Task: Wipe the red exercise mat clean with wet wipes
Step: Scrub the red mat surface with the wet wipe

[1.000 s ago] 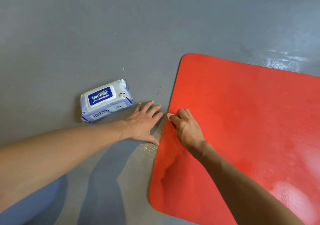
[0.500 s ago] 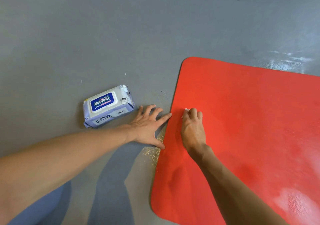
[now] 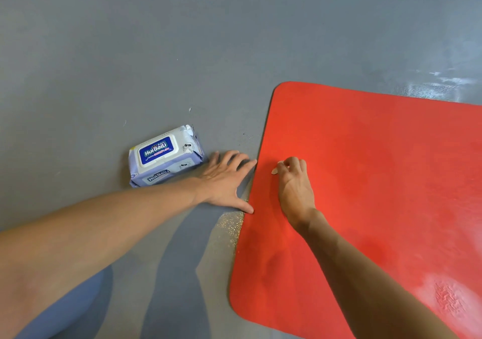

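The red exercise mat [image 3: 378, 182] lies flat on the grey floor, filling the right half of the view. My right hand [image 3: 294, 184] presses down on the mat near its left edge, its fingers curled over a small wad of wet wipe [image 3: 274, 171] of which only a pale tip shows. My left hand [image 3: 227, 182] lies flat on the floor with fingers spread, its fingertips and thumb touching the mat's left edge. A lilac pack of wet wipes [image 3: 164, 156] with its lid closed sits on the floor just left of that hand.
The grey floor [image 3: 182, 51] stretches bare beyond the mat and pack. A patch of fine glittery grit [image 3: 229, 223] lies on the floor against the mat's left edge. A wet sheen shows on the mat's lower right part [image 3: 448, 297].
My right hand with the wipe has slid from the mat's left edge a little to the right onto the mat. My left hand has stayed planted on the floor.
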A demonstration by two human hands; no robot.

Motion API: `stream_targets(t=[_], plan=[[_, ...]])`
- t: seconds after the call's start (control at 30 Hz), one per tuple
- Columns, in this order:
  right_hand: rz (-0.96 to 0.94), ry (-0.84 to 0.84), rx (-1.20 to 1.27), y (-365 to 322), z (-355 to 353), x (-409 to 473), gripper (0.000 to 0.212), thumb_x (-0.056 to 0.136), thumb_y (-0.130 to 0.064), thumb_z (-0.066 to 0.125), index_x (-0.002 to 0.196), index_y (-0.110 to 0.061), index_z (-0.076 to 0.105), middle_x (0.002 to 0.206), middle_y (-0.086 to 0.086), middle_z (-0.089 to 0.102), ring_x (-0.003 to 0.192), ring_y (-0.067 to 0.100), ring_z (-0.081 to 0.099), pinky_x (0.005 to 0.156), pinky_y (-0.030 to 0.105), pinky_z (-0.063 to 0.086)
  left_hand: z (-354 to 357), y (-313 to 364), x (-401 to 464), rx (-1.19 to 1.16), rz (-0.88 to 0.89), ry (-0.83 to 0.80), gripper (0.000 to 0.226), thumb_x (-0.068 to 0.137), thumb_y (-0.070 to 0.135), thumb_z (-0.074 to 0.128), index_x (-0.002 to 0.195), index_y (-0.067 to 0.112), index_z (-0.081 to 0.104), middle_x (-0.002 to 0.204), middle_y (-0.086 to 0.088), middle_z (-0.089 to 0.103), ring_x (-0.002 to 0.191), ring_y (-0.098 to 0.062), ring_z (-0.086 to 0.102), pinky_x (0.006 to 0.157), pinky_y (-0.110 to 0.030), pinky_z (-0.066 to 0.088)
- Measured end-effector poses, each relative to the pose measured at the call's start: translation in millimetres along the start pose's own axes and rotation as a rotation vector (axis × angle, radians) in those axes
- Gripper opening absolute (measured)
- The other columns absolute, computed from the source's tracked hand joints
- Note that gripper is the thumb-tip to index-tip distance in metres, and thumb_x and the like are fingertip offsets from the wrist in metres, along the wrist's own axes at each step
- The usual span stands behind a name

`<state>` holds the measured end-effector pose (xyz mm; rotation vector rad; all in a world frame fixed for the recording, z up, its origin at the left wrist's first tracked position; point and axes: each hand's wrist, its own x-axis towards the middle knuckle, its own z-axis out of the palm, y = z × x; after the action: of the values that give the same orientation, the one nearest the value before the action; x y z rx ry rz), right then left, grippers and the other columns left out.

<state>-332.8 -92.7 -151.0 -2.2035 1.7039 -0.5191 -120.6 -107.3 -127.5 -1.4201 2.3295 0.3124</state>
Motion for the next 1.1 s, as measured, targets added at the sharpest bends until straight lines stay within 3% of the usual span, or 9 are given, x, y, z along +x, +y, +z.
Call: stream_targets(t=[0.1, 0.23, 0.33, 0.43, 0.57, 0.63, 0.77, 0.9, 1.1], plan=[[-0.06, -0.02, -0.061, 33.9, -13.0, -7.5, 0.025, 0.084, 0.011, 0.059, 0.099, -0.006, 0.068, 0.103, 0.014, 0.057, 0.097, 0.036, 0.051, 0.077, 0.04, 0.052, -4.7, 0.7, 3.6, 0.008, 0.017, -0.017, 0.135, 0.067, 0.102, 0.045, 0.166, 0.024, -0.004, 0.17, 0.001, -0.001, 0.158, -0.029, -0.006, 0.122, -0.065, 0.015], [0.28, 0.166, -0.067, 80.9, -34.9, -15.0, 0.031, 0.091, 0.008, 0.051, 0.11, -0.008, 0.068, 0.11, 0.012, 0.053, 0.106, 0.031, 0.045, 0.089, 0.04, 0.048, -5.7, 1.1, 11.6, -0.05, 0.0, -0.062, 0.133, 0.069, 0.101, 0.045, 0.166, 0.027, -0.009, 0.172, 0.002, -0.01, 0.159, -0.028, -0.016, 0.122, -0.07, 0.007], [0.469, 0.241, 0.032, 50.0, -26.9, -3.8, 0.025, 0.096, -0.004, 0.048, 0.103, -0.014, 0.07, 0.109, 0.006, 0.052, 0.103, 0.022, 0.047, 0.095, 0.038, 0.043, 0.2, 0.7, 14.3, -0.047, -0.015, -0.039, 0.121, 0.075, 0.099, 0.024, 0.166, 0.026, -0.005, 0.174, -0.001, -0.008, 0.159, -0.026, -0.016, 0.122, -0.071, 0.0], [0.334, 0.198, 0.256, -8.4, -1.5, 3.2, 0.021, 0.097, -0.017, 0.048, 0.093, -0.019, 0.069, 0.105, 0.001, 0.055, 0.097, 0.021, 0.054, 0.093, 0.046, 0.047, 19.5, 8.6, 16.1, -0.083, -0.049, 0.156, 0.102, 0.086, 0.084, 0.01, 0.167, 0.023, 0.012, 0.174, -0.005, 0.009, 0.161, -0.029, -0.003, 0.123, -0.07, 0.003], [-0.125, -0.019, 0.132, -11.2, 3.7, 3.8, 0.037, 0.084, -0.016, 0.037, 0.102, -0.016, 0.068, 0.102, -0.001, 0.057, 0.1, 0.024, 0.05, 0.085, 0.028, 0.047, 48.1, 15.1, 18.1, -0.026, -0.037, 0.343, 0.089, 0.097, 0.074, 0.022, 0.165, 0.017, 0.026, 0.172, -0.01, 0.022, 0.161, -0.035, 0.009, 0.12, -0.071, 0.014], [0.016, 0.086, 0.113, 24.7, -9.2, 19.6, 0.031, 0.092, -0.014, 0.043, 0.103, -0.021, 0.072, 0.1, -0.01, 0.055, 0.102, 0.018, 0.051, 0.088, 0.02, 0.045, 50.5, 15.6, 17.3, 0.005, -0.045, 0.372, 0.087, 0.099, 0.072, 0.024, 0.166, 0.016, 0.025, 0.172, -0.01, 0.022, 0.161, -0.035, 0.01, 0.12, -0.07, 0.016], [0.296, 0.254, 0.001, 71.5, -19.3, 42.9, 0.042, 0.092, 0.007, 0.049, 0.115, -0.017, 0.075, 0.106, 0.006, 0.057, 0.1, 0.03, 0.048, 0.088, 0.046, 0.05, 48.3, 16.3, 15.7, -0.011, -0.076, 0.375, 0.08, 0.102, 0.068, 0.022, 0.166, 0.021, 0.023, 0.173, -0.004, 0.021, 0.161, -0.03, 0.008, 0.124, -0.065, 0.013], [0.424, 0.277, 0.074, 45.0, -7.3, 52.4, 0.032, 0.105, -0.006, 0.045, 0.111, -0.014, 0.075, 0.098, 0.006, 0.056, 0.099, 0.028, 0.046, 0.081, 0.044, 0.05, 45.5, 26.0, 21.3, -0.134, -0.184, 0.425, 0.067, 0.103, 0.06, 0.031, 0.159, 0.023, 0.039, 0.167, -0.001, 0.035, 0.16, -0.028, 0.018, 0.125, -0.063, 0.015], [-0.137, 0.042, 0.149, 6.8, 4.4, 24.3, 0.024, 0.099, -0.019, 0.053, 0.112, -0.012, 0.071, 0.088, 0.001, 0.055, 0.087, 0.021, 0.048, 0.073, 0.036, 0.047, 50.3, 46.0, 26.3, -0.103, -0.257, 0.471, 0.062, 0.102, 0.046, 0.037, 0.156, 0.016, 0.044, 0.166, -0.008, 0.036, 0.159, -0.035, 0.019, 0.123, -0.066, 0.019]])
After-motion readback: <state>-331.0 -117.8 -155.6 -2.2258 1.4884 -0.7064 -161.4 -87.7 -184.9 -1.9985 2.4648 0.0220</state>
